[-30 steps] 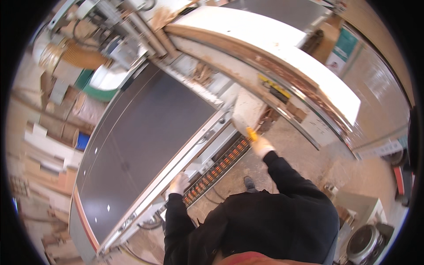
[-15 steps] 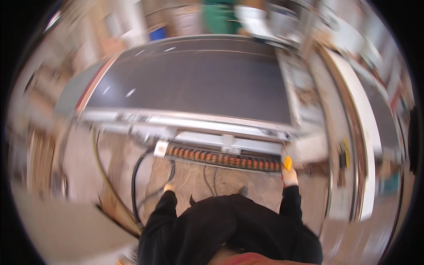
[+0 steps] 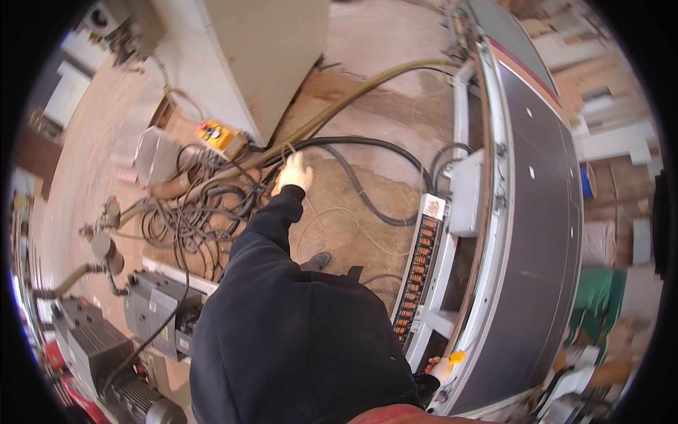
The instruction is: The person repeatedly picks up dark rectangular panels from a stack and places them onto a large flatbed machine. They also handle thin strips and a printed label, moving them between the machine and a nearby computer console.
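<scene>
My left arm reaches out over the floor, and my left hand (image 3: 294, 172) looks pale and a little blurred. Its fingers are stretched out with nothing seen in them, beside a thick black hose (image 3: 346, 143) and below a tan hose (image 3: 332, 107). A yellow control box with knobs (image 3: 220, 137) lies further left, apart from the hand. Low at the right, my right hand (image 3: 441, 369) is closed around a small bright yellow object (image 3: 458, 357), its kind unclear. That hand is at the near edge of a long dark-topped machine table (image 3: 530, 233).
A cable chain (image 3: 418, 272) runs along the table's near side, below a white box (image 3: 467, 194). Tangled cables and hoses (image 3: 180, 230) cover the floor at left, with grey motor pumps (image 3: 152, 311) nearer. A large beige cabinet (image 3: 265, 63) stands ahead.
The view has turned left, so the table now runs down the right side. My left hand has stretched forward, away from my body. My right hand still holds the yellow object by the table edge.
</scene>
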Action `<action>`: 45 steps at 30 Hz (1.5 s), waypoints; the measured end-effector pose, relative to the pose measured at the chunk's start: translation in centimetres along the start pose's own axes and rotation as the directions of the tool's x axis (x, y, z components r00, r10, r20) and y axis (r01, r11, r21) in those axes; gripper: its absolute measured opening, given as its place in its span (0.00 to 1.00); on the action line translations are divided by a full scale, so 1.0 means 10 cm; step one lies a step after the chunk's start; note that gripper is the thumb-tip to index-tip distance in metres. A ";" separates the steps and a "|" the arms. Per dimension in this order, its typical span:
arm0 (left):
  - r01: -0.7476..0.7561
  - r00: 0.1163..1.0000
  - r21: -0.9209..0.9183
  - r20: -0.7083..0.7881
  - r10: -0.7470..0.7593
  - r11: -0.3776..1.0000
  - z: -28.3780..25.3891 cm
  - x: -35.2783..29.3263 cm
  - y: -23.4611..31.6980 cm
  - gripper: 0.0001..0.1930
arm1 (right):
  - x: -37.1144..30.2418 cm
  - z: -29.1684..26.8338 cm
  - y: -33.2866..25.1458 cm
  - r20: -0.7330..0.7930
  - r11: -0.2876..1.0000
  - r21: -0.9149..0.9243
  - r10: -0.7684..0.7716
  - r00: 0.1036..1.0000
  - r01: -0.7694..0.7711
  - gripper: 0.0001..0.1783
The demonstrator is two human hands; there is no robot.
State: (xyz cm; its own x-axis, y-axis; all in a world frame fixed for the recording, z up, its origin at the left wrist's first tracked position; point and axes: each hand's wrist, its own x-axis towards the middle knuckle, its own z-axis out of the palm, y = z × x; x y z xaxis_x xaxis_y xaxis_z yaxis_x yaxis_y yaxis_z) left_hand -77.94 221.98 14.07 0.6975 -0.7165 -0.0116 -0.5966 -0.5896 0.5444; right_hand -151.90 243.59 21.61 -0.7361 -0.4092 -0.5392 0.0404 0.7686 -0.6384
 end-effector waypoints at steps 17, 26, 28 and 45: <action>-0.091 0.996 0.564 0.072 0.062 0.821 -1.73 1.30 -1.50 0.35 | -0.27 1.03 -0.88 -0.129 0.963 0.011 -0.265 0.956 0.269 0.12; -0.190 0.938 0.586 0.344 -0.030 0.787 -0.68 2.13 -0.43 0.23 | -0.22 0.90 0.17 -0.590 0.970 -0.058 -0.223 0.776 0.234 0.12; -0.602 0.747 0.454 0.610 0.263 0.657 0.34 1.59 0.16 0.20 | -0.41 0.85 0.45 -0.623 0.957 -0.228 -0.284 0.729 0.178 0.13; -0.125 -0.494 -0.278 0.850 0.183 0.952 1.60 -3.53 2.23 0.24 | -3.40 0.48 2.38 0.298 0.974 0.067 -0.225 0.928 0.215 0.23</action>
State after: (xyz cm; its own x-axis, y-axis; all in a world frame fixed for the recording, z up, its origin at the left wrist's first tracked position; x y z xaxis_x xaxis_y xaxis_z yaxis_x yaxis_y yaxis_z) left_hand -122.24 228.17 13.22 -0.7909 -0.0709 -0.6078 -0.5456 -0.3682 0.7528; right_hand -122.70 273.42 22.15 -0.4905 -0.6990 -0.5203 -0.0730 0.6280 -0.7748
